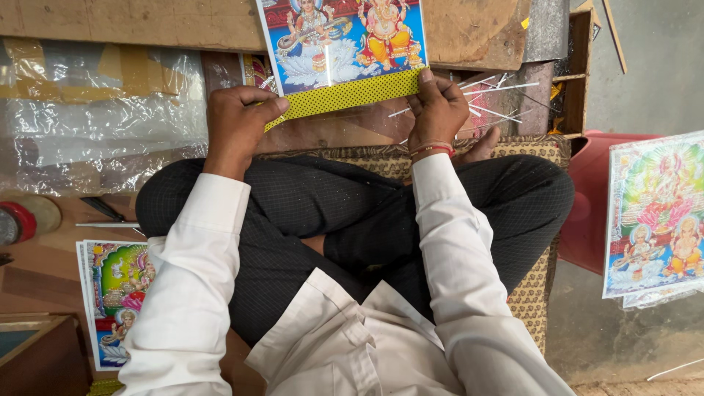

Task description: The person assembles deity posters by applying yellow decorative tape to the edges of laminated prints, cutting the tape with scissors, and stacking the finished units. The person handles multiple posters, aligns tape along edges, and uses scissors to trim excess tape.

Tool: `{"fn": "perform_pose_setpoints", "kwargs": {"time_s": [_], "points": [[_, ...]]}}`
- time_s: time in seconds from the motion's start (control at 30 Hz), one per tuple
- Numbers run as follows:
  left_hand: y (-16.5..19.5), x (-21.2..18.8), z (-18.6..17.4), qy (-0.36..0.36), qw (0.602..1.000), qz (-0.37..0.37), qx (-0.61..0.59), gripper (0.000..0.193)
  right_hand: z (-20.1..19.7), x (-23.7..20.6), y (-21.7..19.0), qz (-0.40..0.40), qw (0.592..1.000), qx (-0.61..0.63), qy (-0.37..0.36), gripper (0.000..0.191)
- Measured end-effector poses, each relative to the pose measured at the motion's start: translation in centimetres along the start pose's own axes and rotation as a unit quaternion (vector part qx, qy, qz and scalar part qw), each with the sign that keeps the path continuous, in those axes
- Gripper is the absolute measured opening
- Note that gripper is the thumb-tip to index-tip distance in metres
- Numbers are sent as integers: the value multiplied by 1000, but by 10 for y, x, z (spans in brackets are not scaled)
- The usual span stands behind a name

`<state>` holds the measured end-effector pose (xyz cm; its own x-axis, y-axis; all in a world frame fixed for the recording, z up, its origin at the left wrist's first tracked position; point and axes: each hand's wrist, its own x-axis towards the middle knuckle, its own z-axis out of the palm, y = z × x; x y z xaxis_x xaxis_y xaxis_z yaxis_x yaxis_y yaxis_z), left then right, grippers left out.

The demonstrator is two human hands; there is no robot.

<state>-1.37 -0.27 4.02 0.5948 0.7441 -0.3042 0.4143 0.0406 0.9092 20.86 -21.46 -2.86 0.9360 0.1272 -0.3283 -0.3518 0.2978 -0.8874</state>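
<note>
Both hands on a glossy picture print w/ yellow dotted border, held over the lap.

Left hand (238, 121) clamped on the print (345, 44) at its lower left corner; right hand (438, 110) pinches the lower right edge of the yellow strip (345, 95). Person sits cross-legged on a woven mat (539, 293). More prints lie on the floor at left (117, 293) & right (655, 213); thin white sticks (491, 103) just beyond the right hand.
</note>
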Motion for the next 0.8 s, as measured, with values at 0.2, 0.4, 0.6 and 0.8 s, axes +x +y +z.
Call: {"fn": "perform_pose_setpoints", "kwargs": {"time_s": [0.2, 0.4, 0.6, 0.8], "points": [[-4, 2, 0, 2, 1000, 24, 7, 16, 2, 2, 1, 3, 1000, -7, 13, 15], [-13, 1, -2, 9, 997, 64, 33, 18, 3, 4, 0, -1, 999, -42, 31, 15], [-19, 7, -1, 33, 994, 80, 68, 16, 7, 2, -3, -7, 999, -37, 15, 18], [-18, 9, 2, 42, 995, 59, 74, 14, 8, -1, -7, -14, 998, -57, 16, 18]]}}
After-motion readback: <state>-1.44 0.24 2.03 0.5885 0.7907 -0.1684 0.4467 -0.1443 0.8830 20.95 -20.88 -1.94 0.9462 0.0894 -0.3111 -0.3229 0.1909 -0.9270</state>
